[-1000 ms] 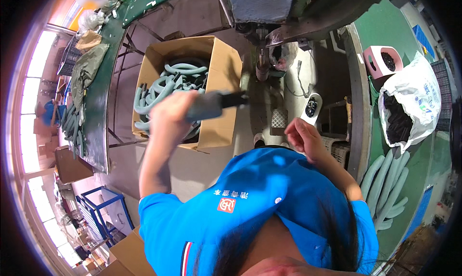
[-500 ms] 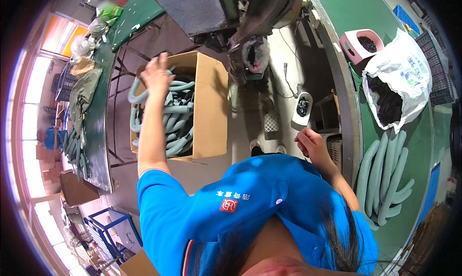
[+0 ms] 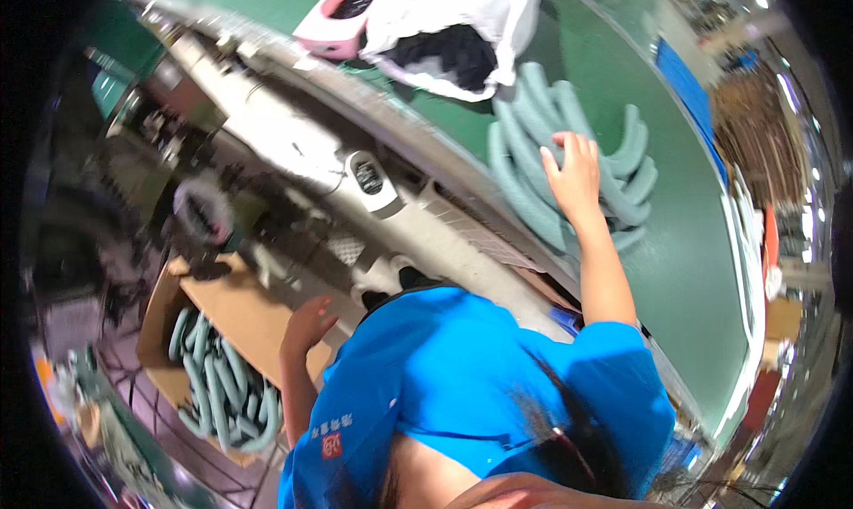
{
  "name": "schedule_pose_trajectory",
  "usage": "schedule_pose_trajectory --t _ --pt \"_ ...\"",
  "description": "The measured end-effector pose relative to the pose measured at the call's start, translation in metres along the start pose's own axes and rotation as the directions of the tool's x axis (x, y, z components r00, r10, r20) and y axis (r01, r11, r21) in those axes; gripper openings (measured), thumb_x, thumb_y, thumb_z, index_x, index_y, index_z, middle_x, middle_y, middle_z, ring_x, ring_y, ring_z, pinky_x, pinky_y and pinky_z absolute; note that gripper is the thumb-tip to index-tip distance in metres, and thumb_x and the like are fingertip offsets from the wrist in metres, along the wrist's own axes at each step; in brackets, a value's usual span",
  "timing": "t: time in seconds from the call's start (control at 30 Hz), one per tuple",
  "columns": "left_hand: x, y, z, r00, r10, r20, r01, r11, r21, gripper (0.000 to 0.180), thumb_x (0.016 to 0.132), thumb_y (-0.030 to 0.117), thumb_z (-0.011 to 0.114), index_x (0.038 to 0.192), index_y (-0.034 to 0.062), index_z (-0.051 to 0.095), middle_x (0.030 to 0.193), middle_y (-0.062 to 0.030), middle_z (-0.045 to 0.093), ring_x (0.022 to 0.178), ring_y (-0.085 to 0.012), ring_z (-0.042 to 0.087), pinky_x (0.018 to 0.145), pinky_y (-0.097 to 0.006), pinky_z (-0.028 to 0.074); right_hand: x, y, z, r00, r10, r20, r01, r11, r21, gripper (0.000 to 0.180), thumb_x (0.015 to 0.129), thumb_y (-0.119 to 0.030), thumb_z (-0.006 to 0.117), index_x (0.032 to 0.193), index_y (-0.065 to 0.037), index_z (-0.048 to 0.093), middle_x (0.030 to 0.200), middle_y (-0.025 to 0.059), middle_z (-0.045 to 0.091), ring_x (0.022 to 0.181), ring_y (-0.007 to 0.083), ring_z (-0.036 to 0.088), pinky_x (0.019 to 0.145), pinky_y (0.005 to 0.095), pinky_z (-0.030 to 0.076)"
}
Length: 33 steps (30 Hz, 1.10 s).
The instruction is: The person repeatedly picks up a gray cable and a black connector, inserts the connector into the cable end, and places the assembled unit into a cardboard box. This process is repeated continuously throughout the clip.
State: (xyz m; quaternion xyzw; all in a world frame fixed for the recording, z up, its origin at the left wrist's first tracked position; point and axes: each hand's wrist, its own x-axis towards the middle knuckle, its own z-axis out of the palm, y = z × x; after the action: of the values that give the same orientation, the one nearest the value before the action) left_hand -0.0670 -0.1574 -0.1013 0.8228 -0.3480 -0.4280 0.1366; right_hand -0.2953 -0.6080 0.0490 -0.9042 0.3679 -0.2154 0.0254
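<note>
Now the right hand point(image 3: 573, 167) is up in the upper right of the frame, fingers spread and palm down on the heap of grey-green tubes point(image 3: 551, 154) lying on the green table point(image 3: 693, 269). It is open and pressing on the top tubes, not wrapped round any of them, which looks like a hand picking out 1 from the heap. The tubes lie curved and side by side, easy to reach from the table's near edge.

Down at lower left, the left hand point(image 3: 306, 327) hangs loosely curled and empty, just over the rim of the cardboard box point(image 3: 227, 318). More of the same tubes point(image 3: 218, 385) fill that box in a tangle, so the box seems to be the other store for them, low beside the person.

Between the 2 hands runs a grey machine bed point(image 3: 418, 216) with a small black-and-white unit point(image 3: 369, 178) on it. At the top, a white bag point(image 3: 453, 20) lies open over dark stuff, beside a pink holder point(image 3: 333, 16).
</note>
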Motion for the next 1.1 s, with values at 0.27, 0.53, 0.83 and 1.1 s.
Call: schedule_pose_trajectory --t 0.27,0.53,0.83,1.1 --pt "0.02 0.031 -0.035 0.986 0.102 -0.129 -0.067 0.966 0.251 0.042 0.077 0.022 0.069 0.113 0.0085 0.054 0.102 -0.0124 0.062 0.096 -0.0292 0.059 0.081 -0.04 0.048 0.026 0.106 0.02 0.963 0.261 0.064 -0.231 0.927 -0.296 0.052 0.07 -0.02 0.07 0.114 -0.003 0.047 0.114 0.0168 0.049 0.111 0.0359 0.046 0.091 0.046 0.043" --pt "0.035 0.091 -0.052 0.932 0.35 -0.098 -0.325 0.923 0.205 0.039 0.076 0.016 0.07 0.111 0.0072 0.056 0.1 -0.013 0.062 0.092 -0.0285 0.062 0.078 -0.037 0.05 0.01 0.224 0.024 0.798 0.331 0.503 -0.438 0.893 0.107 0.068 0.069 -0.029 0.069 0.123 0.005 0.044 0.122 0.0293 0.051 0.112 0.0392 0.053 0.095 0.0419 0.043" --pt "0.03 0.21 -0.084 0.697 0.489 -0.524 -0.716 0.511 -0.475 0.059 0.075 0.018 0.073 0.124 0.0009 0.046 0.117 -0.0139 0.056 0.108 -0.0249 0.057 0.088 -0.036 0.048 0.005 -0.093 -0.051 0.87 -0.492 0.033 0.488 0.868 0.09 0.031 0.074 -0.014 0.057 0.099 0.001 0.046 0.086 0.017 0.049 0.071 0.0324 0.051 0.063 0.0444 0.044" --pt "-0.091 0.156 -0.113 0.656 0.377 -0.654 -0.721 0.569 -0.396 0.06 0.057 0.016 0.081 0.109 0.0008 0.054 0.095 -0.0137 0.064 0.081 -0.0237 0.063 0.074 -0.034 0.049 0.042 -0.153 0.033 0.589 -0.801 -0.105 0.535 0.289 0.794 0.023 0.086 -0.012 0.054 0.108 -0.006 0.059 0.102 0.0107 0.058 0.099 0.0293 0.055 0.086 0.0411 0.044"
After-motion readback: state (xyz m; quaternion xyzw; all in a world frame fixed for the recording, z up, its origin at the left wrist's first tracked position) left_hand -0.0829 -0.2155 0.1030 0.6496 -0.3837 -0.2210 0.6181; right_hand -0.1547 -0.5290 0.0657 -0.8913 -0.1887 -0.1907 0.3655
